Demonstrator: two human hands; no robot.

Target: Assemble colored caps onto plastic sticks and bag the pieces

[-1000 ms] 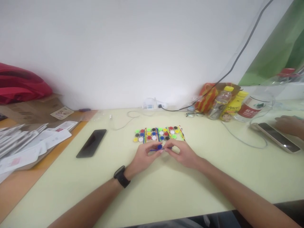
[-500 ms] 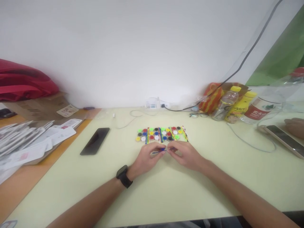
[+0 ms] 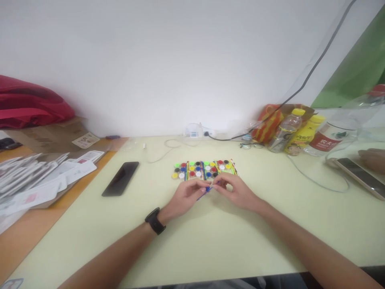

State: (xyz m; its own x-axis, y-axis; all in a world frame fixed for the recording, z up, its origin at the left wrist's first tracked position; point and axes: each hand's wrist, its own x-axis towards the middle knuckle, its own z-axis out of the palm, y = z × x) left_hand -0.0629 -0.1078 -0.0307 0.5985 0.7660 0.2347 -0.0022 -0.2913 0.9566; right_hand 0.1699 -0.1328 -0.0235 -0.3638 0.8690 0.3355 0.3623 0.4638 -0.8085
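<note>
A thin blue stick with a thicker blue part near its middle slants between my hands, just above the table. My left hand pinches it between thumb and fingertips. At its upper end my right hand has thumb and index finger closed on it; the fingertips hide part of the contact. Just beyond my hands lie small round button-like pieces in red, yellow, green, blue, white and black, grouped in blocks. Bundles of thin coloured sticks lie between the blocks.
A black phone lies to the left, near stacked white packets and a cardboard box. Bottles stand at the back right. Another person's hand rests beside a second phone. A cable crosses the right side.
The blue stick has tilted, its near end now pointing down and left. My right hand has risen slightly, and my left wrist has shifted a little left.
</note>
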